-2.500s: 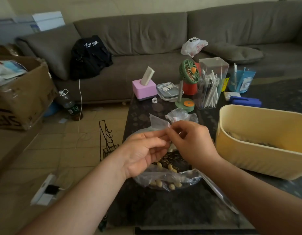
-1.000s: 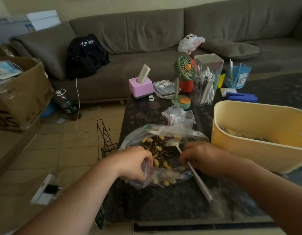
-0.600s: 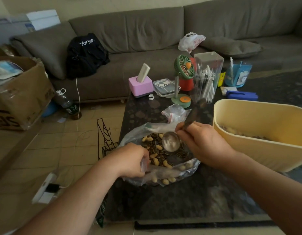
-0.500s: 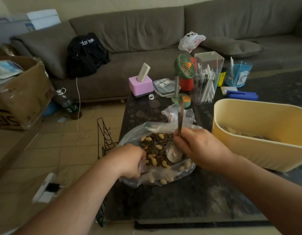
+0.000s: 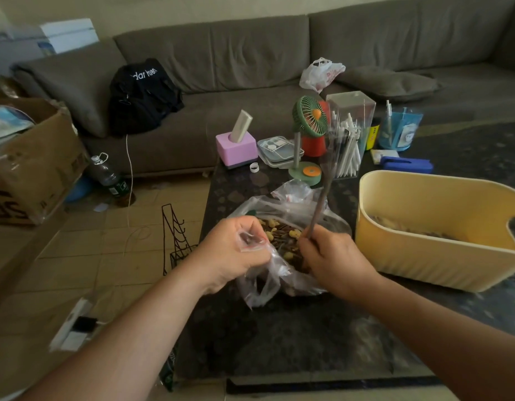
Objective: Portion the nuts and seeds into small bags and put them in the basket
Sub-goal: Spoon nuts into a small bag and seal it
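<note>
Nuts and seeds (image 5: 282, 238) sit heaped in the big clear bag (image 5: 288, 256) on the dark table (image 5: 279, 337), directly between my two hands. Left hand (image 5: 233, 253) has its fingers curled, pinching a small clear bag (image 5: 250, 241) at its mouth and holding it just over the left edge of the big bag; part of the big bag's plastic bunches under my palm. Right hand (image 5: 334, 259) is closed in a fist around the lower handle of a spoon (image 5: 323, 195), the handle rising nearly upright and leaning a little away from me; the bowl end is down in the mix, hidden behind my fingers. Handle is motion-blurred. Just right of my right hand stands the yellow basket (image 5: 424, 256), with something pale and dark lying along its floor, too dim to make out. Behind the big bag lies a crumpled bit of clear plastic (image 5: 294, 189). Further back on the table: green desk fan (image 5: 308, 117), pink tissue box (image 5: 236, 149), clear container of white pens (image 5: 349, 134), blue holder (image 5: 399, 131), blue stapler-like object (image 5: 406, 164). Grey sofa (image 5: 250, 53) beyond, with a black backpack (image 5: 143, 94) on it. Cardboard box (image 5: 33, 157) on the floor to my left.
</note>
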Demonstrator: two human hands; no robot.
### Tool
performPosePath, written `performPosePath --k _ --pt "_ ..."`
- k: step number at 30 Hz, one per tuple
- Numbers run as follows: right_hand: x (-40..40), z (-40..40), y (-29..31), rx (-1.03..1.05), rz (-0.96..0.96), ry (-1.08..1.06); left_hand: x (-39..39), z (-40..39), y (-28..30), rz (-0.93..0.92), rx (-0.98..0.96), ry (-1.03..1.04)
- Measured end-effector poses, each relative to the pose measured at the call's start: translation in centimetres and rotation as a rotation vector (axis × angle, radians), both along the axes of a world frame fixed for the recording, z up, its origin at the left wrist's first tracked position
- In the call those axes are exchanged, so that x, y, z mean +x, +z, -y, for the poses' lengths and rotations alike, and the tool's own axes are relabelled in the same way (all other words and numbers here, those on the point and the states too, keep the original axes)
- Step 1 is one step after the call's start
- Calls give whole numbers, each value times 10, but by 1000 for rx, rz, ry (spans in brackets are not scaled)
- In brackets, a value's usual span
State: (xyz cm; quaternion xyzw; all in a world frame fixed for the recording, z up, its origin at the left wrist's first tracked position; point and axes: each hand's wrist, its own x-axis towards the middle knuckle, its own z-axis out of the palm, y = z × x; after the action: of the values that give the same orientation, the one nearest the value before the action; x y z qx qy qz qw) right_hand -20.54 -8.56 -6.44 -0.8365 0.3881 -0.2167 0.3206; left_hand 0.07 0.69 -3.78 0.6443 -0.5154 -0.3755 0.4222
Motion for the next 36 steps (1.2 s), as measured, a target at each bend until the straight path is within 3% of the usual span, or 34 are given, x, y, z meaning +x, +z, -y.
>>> performPosePath --k 3,6,9,12,16,24,29,32,36 --pt "0 3 0 181 31 -126 9 -5 8 120 36 -194" --pt "1 5 1 329 90 -166 19 -10 14 438 258 -373" --pt "2 5 5 408 142 -182 25 -13 17 526 459 -463" --pt "2 6 10 441 181 -201 32 -11 23 506 393 -367" --pt "-1 7 18 306 166 -203 32 -3 20 385 196 -157" --pt "-5 10 26 216 89 -168 15 2 9 153 283 -229" --pt "-7 14 37 171 20 -151 9 9 -4 307 318 -149" --pt "-9 12 44 130 11 -133 3 13 -15 545 157 -66" --pt "-7 7 51 82 46 -150 0 15 -24 615 82 59"
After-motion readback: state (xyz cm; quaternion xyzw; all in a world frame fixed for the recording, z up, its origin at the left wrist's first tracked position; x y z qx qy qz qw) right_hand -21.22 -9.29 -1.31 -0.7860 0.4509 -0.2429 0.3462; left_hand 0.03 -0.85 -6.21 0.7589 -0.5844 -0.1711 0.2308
